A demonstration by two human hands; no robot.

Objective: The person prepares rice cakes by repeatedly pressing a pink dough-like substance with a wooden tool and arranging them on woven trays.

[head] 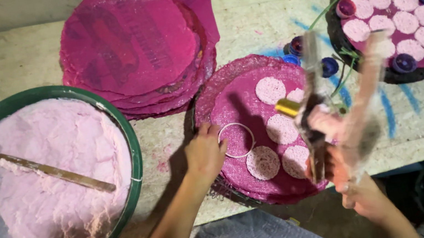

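Observation:
My left hand (205, 152) rests on a magenta round tray (230, 91) and holds a thin metal ring (236, 140) flat against it. Several pale pink paste discs (270, 90) lie on that tray to the right of the ring. My right hand (353, 182) is raised over the tray's right edge and grips a flat spatula-like tool (312, 98), blurred by motion, smeared with pink paste.
A large green basin (133, 147) of pale pink paste with a wooden stick (55, 172) sits at left. A stack of magenta round sheets (133, 41) lies at the back. At the far right a dark tray (412, 72) holds several discs and purple caps (403, 62).

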